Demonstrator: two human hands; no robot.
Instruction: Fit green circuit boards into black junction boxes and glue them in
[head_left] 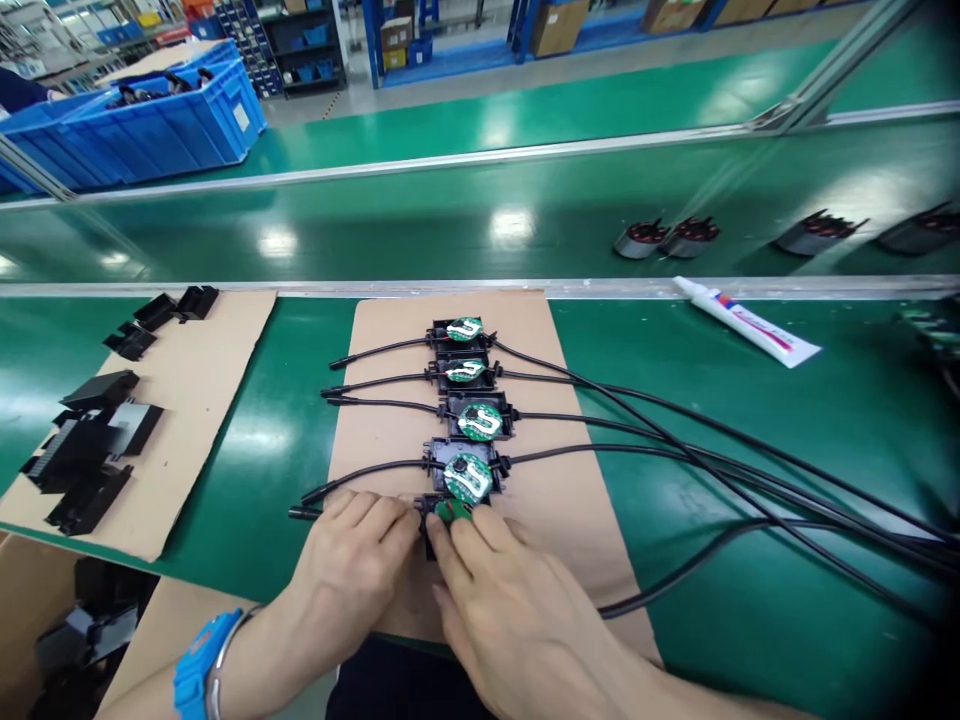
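My left hand (358,548) has its fingers curled at the left side of the nearest black plastic housing (429,550), closed on a short black cable whose tip (304,513) pokes out to the left. Fingers of my right hand (510,600) are bent together over the green circuit board (452,511) in that same housing and grip it; the fingertips partly hide the board. Beyond my hands, several similar housings stand in a row, each with a round green board (469,478) with a white strip and a cable on either side.
Cardboard (390,330) lies under the row. Long black cables (675,440) run off right. Another cardboard sheet (202,400) at left carries loose black housings (82,450). A white tube (750,322) lies at back right, near motor-like parts (690,237) on the ledge. Blue bins (165,130) stand far left.
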